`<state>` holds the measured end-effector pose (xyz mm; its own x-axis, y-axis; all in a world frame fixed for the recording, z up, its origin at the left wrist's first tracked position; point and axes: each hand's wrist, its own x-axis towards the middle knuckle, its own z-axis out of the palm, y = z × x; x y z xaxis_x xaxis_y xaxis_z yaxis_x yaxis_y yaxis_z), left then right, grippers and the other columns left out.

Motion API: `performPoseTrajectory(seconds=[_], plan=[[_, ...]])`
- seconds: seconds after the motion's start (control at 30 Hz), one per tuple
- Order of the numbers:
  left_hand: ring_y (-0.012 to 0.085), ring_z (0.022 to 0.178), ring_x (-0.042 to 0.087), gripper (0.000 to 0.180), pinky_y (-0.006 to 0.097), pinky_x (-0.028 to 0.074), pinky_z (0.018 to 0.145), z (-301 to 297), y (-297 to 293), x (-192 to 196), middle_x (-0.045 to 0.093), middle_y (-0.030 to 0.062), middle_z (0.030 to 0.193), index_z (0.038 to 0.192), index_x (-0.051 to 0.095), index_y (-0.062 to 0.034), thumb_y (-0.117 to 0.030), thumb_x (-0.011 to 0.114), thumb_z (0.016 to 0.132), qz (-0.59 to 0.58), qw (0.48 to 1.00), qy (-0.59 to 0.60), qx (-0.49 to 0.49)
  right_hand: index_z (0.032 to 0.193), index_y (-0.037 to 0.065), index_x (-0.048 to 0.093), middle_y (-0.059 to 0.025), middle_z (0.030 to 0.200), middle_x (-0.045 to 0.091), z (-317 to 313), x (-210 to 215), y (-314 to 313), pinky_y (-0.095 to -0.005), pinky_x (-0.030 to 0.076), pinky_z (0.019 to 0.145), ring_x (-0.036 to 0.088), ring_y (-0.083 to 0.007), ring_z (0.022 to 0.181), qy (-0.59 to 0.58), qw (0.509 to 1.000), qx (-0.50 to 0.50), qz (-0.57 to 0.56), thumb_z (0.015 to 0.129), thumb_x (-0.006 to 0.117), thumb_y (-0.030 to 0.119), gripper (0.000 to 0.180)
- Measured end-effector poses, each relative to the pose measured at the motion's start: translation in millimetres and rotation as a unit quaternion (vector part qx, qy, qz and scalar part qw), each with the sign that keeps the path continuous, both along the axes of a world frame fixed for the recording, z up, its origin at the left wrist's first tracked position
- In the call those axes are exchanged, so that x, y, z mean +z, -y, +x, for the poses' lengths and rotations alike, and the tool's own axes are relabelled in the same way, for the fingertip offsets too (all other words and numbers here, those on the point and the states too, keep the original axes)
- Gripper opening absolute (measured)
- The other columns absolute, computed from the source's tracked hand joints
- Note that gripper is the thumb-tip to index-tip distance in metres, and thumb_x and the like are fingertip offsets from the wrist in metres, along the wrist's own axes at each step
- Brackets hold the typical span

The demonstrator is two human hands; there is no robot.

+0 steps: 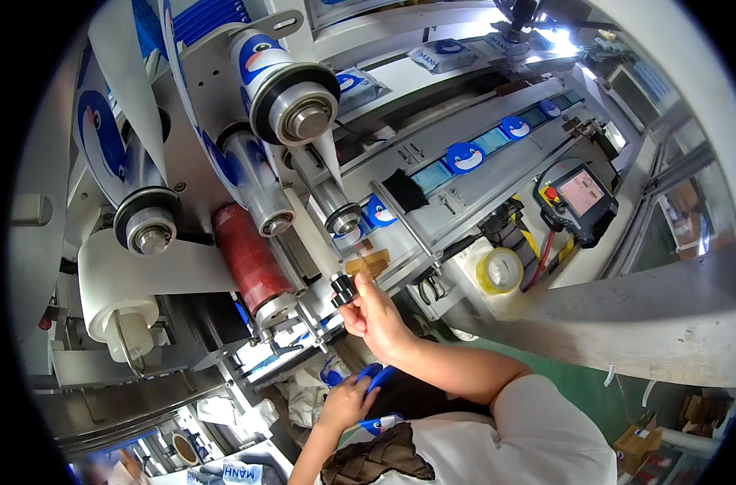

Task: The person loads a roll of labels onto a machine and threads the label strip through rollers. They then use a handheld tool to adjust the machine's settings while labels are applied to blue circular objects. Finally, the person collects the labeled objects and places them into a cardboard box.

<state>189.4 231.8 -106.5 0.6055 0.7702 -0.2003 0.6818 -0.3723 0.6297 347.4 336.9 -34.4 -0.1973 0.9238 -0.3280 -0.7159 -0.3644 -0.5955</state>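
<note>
My right hand (374, 323) reaches up to the machine, its thumb and fingers closed around a black ribbed knob (343, 289) at the end of a pale roller (313, 234). Just beyond the knob lies an amber-coloured block (368, 263). Lower and to the left, my left hand (347, 402) is close to my body, its fingers curled on a blue, flat label piece (376, 375). Another blue-and-white printed piece (381, 423) shows beneath it, against my shirt. The left fingertips are partly hidden.
Metal rollers (307, 121) carry printed penguin film at upper left, near a red roller (250, 259) and white paper roll (117, 283). Round blue labels (465, 158) line a conveyor. A control panel (578, 198), a yellow tape roll (499, 271) and a metal ledge (610, 339) stand right.
</note>
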Motion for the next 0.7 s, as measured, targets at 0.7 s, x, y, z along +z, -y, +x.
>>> performPoseTrajectory(seconds=[0.7], plan=[[0.0400, 0.069, 0.059, 0.024, 0.046, 0.049, 0.062, 4.3, 2.2, -1.8, 0.058, 0.0212, 0.081, 0.085, 0.055, -0.0015, -0.025, 0.060, 0.082, -0.026, 0.998, -0.056, 0.000, 0.074, 0.013, 0.039, 0.0016, 0.054, 0.035, 0.7, -4.7, -1.3, -0.0197, 0.023, 0.043, 0.027, -0.0054, 0.047, -0.068, 0.998, 0.005, 0.005, 0.096, 0.035, 0.045, 0.039]])
